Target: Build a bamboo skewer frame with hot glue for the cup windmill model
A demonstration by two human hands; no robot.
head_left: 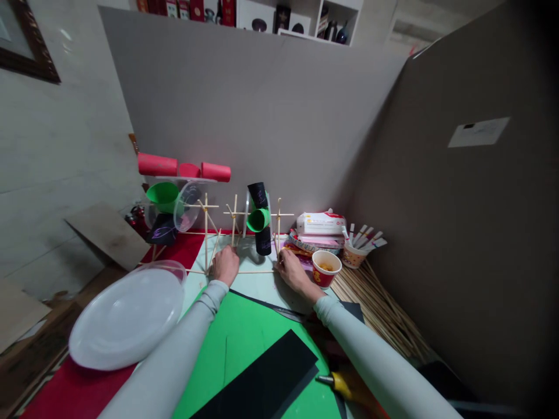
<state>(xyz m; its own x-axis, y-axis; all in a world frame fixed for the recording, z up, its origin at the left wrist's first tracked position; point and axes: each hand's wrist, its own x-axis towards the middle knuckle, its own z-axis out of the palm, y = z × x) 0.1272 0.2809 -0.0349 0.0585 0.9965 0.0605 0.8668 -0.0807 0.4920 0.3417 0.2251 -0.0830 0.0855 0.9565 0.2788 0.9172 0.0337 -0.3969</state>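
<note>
A frame of thin wooden sticks (205, 244) stands at the back of the table, tied into crossed uprights. Mounted on its crossbar is a wheel of green and black paper cups (258, 220) with clear discs. My left hand (226, 265) is closed around the foot of the middle upright. At the foot of the right upright, my right hand (292, 269) pinches the sticks; its fingertips are partly hidden. Farther left sits another wheel with red cups (158, 164), a green cup (163, 196) and clear discs.
Near my right forearm are a red paper bowl (321, 278), a cup of markers (354, 255), a bundle of sticks (384, 308) and a yellow glue gun (349, 387). Green sheet (218, 349) and black strips (262, 378) lie in front. White plates (126, 317) lie left; grey panels stand behind and right.
</note>
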